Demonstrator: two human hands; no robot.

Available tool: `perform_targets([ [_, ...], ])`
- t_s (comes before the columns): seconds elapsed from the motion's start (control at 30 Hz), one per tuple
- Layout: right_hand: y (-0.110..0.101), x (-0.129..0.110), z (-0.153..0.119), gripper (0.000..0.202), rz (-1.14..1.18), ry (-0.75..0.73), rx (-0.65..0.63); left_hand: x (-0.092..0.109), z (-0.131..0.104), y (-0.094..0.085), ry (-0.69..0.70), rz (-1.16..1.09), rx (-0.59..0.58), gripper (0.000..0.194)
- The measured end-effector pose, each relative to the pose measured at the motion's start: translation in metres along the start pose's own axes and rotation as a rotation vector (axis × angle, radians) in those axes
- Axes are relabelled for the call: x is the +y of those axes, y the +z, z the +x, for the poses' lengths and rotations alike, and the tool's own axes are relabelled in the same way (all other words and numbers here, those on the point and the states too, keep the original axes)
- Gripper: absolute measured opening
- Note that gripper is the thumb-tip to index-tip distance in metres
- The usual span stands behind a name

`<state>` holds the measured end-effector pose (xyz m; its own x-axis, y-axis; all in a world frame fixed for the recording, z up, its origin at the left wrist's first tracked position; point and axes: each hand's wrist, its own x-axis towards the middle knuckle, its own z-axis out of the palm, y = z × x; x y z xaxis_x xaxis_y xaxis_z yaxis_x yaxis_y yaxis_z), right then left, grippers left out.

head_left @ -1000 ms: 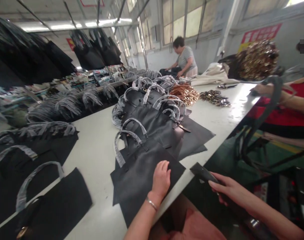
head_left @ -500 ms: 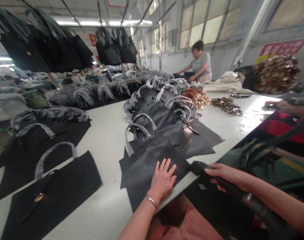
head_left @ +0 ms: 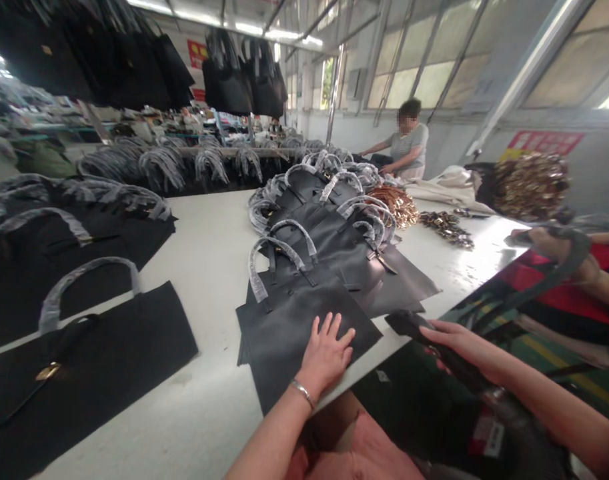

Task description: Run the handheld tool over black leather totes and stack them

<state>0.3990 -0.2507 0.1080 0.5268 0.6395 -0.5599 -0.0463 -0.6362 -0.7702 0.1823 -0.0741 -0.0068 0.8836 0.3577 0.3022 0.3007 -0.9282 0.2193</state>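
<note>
head: left hand (head_left: 328, 352) on one panel (head_left: 284, 327), right hand (head_left: 461, 343) gripping one tool (head_left: 409, 325).

From where I stand, the middle handbag (head_left: 279, 327) is plain black, its handle (head_left: 257, 283) wrapped in cloudy grey-white, against a white tabletop (head_left: 214, 280). The handheld tool (head_left: 457, 367) is black too. A gold clasp (head_left: 48, 371) glints at left; rust-brown straps (head_left: 387, 200) end in gold, and a silver bracelet (head_left: 303, 392) sits above salmon-pink clothing (head_left: 361, 450).

Beyond our hands (head_left: 328, 353) we see brown straps (head_left: 388, 200), pale cloth (head_left: 447, 188) and, farther off, a person in grey (head_left: 409, 148).
</note>
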Motion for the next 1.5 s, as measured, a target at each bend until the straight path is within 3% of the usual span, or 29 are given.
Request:
perform_targets([
  [0.13,0.016,0.008,-0.005,0.028,-0.01,0.119,-0.174,-0.001,0.0,0.004,0.009,0.003,0.01,0.039],
  [0.3,0.038,-0.007,0.013,0.026,-0.002,-0.003,-0.029,-0.004,0.0,0.007,0.012,-0.001,-0.019,0.039],
  [0.43,0.026,-0.008,0.005,0.03,0.007,-0.071,0.085,-0.002,-0.003,0.007,0.004,-0.009,-0.013,0.04],
  [0.63,0.015,0.022,-0.022,0.038,-0.006,0.05,-0.134,0.011,-0.017,0.001,0.019,-0.035,-0.034,0.039],
  [0.73,0.023,0.025,-0.016,0.041,0.002,0.035,-0.131,0.019,-0.023,-0.003,0.015,-0.055,-0.058,0.039],
  [0.9,0.042,-0.005,0.007,0.047,0.009,-0.118,-0.046,0.047,-0.041,-0.011,0.054,-0.14,-0.11,0.046],
  [1.03,0.058,-0.033,0.022,0.048,-0.072,-0.189,-0.126,0.079,-0.064,-0.01,0.082,-0.235,-0.114,0.05],
  [1.1,0.064,-0.042,0.029,0.046,-0.118,-0.175,-0.2,0.085,-0.071,-0.011,0.074,-0.31,-0.122,0.06],
  [1.17,0.07,-0.048,0.036,0.045,-0.147,-0.155,-0.275,0.079,-0.072,-0.014,-0.019,-0.365,-0.1,0.062],
  [1.27,0.076,-0.054,0.047,0.045,-0.175,-0.116,-0.359,0.054,-0.067,-0.022,-0.205,-0.31,-0.027,0.057],
  [1.37,0.085,-0.064,0.058,0.044,-0.213,-0.083,-0.398,0.032,-0.063,-0.028,-0.184,-0.217,-0.036,0.053],
  [1.5,0.098,-0.082,0.07,0.041,-0.246,-0.074,-0.37,0.026,-0.062,-0.029,-0.166,-0.186,-0.04,0.052],
])
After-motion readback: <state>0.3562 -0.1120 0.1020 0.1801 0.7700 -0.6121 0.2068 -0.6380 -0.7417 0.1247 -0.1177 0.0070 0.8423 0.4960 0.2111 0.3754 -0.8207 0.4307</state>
